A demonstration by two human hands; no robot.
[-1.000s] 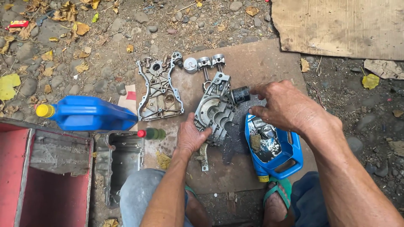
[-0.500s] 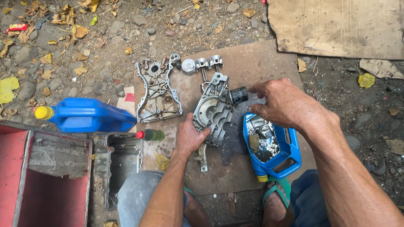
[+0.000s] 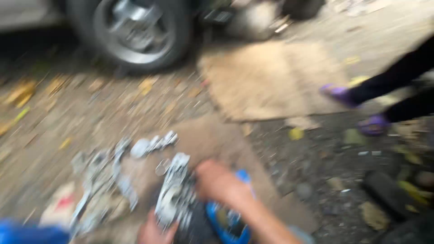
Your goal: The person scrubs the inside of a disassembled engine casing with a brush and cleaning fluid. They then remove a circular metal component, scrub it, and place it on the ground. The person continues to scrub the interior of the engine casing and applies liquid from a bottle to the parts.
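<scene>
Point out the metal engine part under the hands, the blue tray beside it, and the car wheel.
metal engine part (image 3: pixel 175 199), head view, on its blurred grey ribbed face.
blue tray (image 3: pixel 216 221), head view, on its blue left rim below the right hand.
car wheel (image 3: pixel 135 27), head view, on the silver rim.

Bare metal casing (image 3: pixel 174 199), matt cardboard (image 3: pixel 271 79)
</scene>
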